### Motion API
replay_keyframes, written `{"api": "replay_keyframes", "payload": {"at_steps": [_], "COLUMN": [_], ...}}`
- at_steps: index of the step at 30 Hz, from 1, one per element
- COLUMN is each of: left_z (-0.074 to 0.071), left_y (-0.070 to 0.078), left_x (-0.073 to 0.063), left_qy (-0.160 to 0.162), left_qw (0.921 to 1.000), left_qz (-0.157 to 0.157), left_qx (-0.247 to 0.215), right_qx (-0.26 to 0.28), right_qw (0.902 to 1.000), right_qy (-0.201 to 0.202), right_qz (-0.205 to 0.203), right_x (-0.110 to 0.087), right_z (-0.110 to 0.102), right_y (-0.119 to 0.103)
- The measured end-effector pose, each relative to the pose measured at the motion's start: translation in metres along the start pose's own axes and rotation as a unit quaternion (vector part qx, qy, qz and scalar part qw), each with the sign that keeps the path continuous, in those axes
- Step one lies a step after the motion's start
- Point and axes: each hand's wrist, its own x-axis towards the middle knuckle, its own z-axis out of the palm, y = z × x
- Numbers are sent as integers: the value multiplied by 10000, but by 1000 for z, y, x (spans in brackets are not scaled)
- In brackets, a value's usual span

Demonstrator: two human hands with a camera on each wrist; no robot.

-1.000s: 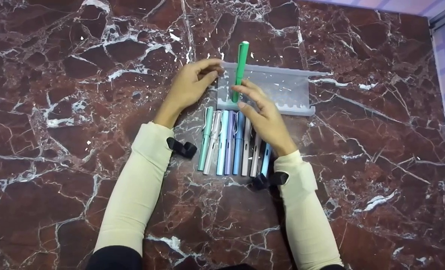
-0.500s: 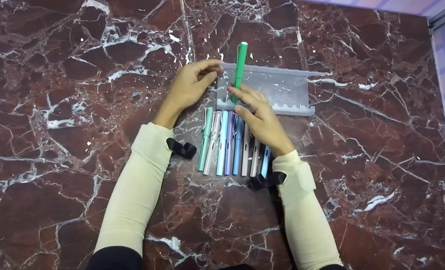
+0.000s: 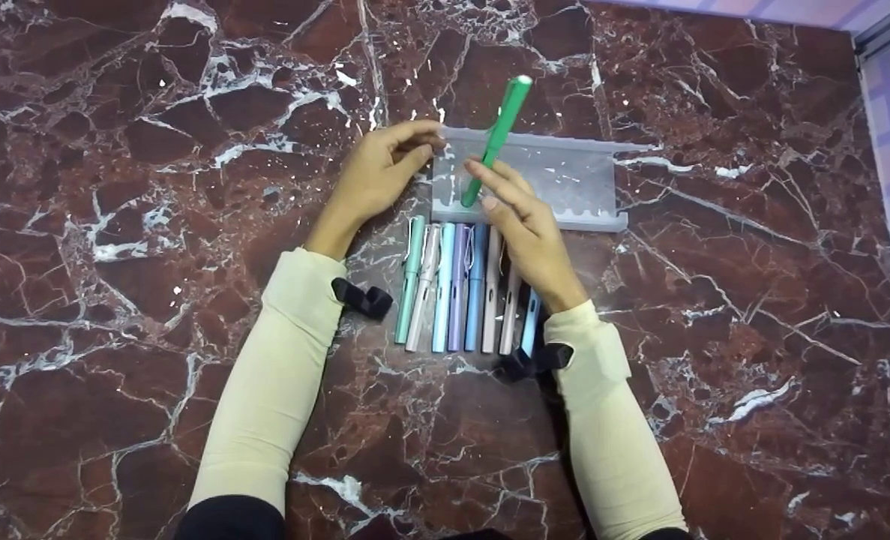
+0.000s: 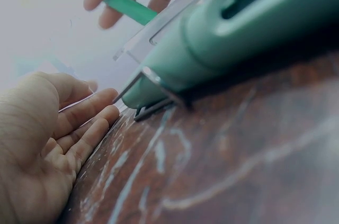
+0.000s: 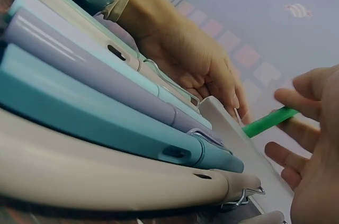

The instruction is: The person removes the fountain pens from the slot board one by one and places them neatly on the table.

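Note:
In the head view my right hand (image 3: 533,232) holds a green pen (image 3: 507,120) between thumb and fingers. The pen leans to the right, its lower end over the left part of a translucent pen case (image 3: 583,184) with notched edges. The right wrist view has the green pen (image 5: 269,122) passing between the fingers. My left hand (image 3: 376,171) rests at the case's left end, its fairly straight fingertips right at the edge. From the left wrist, those fingertips (image 4: 112,97) lie beside the clip of a pale green pen (image 4: 185,57), close over the tabletop.
A row of capped pens in pale green, grey, light blue, purple (image 3: 456,289) and blue (image 3: 476,289) lies just in front of the case, partly under the right hand. Black wrist cameras (image 3: 362,298) stick out near the pens. The table (image 3: 152,375) is dark red marble-patterned.
The green pen stood almost upright over the case and now tilts to the right at its top. The right fingers shifted slightly with it. My left hand and the row of pens stayed put.

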Motion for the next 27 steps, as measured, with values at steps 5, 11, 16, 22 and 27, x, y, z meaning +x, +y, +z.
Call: {"api": "replay_keyframes", "payload": {"at_steps": [5, 11, 16, 22, 27], "left_z": [0, 0, 0, -1, -1], "left_y": [0, 1, 1, 0, 0], "left_x": [1, 0, 0, -1, -1], "left_qy": [17, 8, -16, -28, -49], "left_qw": [10000, 10000, 10000, 9998, 9998], "left_qz": [39, -25, 1, -10, -43], "left_qx": [78, 41, -39, -174, -162], "right_qx": [435, 452, 371, 1002, 1475], "right_qw": [9984, 9970, 9933, 9809, 9717], "right_qy": [294, 532, 912, 1302, 1508], "right_qz": [-206, -348, -597, -1041, -1062], "right_x": [0, -1, -8, -23, -41], "right_z": [0, -3, -10, -22, -34], "right_y": [0, 2, 3, 8, 12]}}
